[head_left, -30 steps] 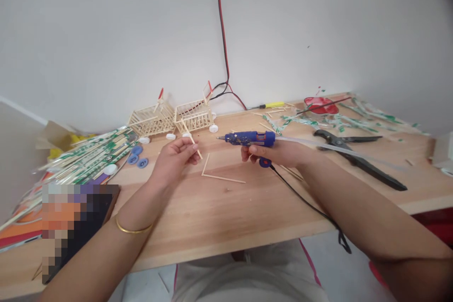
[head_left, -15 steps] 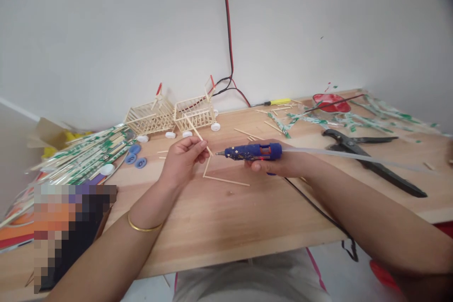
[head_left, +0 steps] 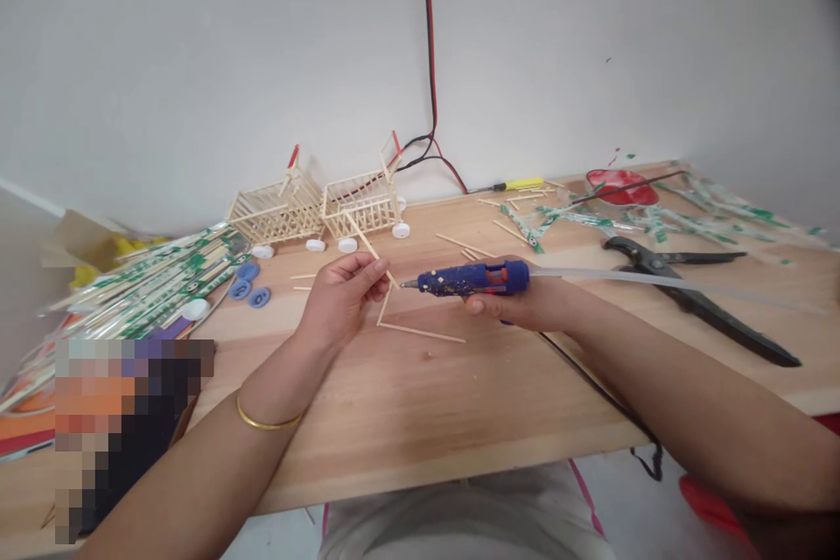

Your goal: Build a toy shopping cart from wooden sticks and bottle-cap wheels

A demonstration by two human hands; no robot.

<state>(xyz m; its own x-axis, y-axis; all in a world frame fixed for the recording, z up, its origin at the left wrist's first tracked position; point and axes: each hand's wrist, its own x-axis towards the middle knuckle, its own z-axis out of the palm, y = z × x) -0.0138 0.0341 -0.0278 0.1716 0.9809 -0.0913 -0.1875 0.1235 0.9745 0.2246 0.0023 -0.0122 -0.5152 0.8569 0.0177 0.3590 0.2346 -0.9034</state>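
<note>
My left hand [head_left: 351,290] pinches a thin wooden stick [head_left: 367,243], which slants up and to the left out of the fingers. In my right hand [head_left: 508,306] is a blue hot glue gun [head_left: 469,280], its nozzle at the lower end of that stick; whether they touch I cannot tell. A clear glue stick [head_left: 610,277] trails from the gun's back. Below the left fingers, two more sticks meet at a corner; the longer stick [head_left: 423,333] lies on the table. Two small stick-built carts [head_left: 279,214] with white wheels stand behind the left hand.
Wrapped chopsticks [head_left: 157,280] are heaped at the left beside blue wheels [head_left: 258,297]. Black pliers [head_left: 702,306] lie at the right, before torn wrappers [head_left: 722,210] and a red piece [head_left: 622,187]. A yellow-handled tool [head_left: 521,184] rests by the wall. The gun's cord [head_left: 597,389] runs over the front edge.
The glue gun and both hands hold nearly the same pose, with the nozzle still by the stick's end. The whole view has shifted slightly.
</note>
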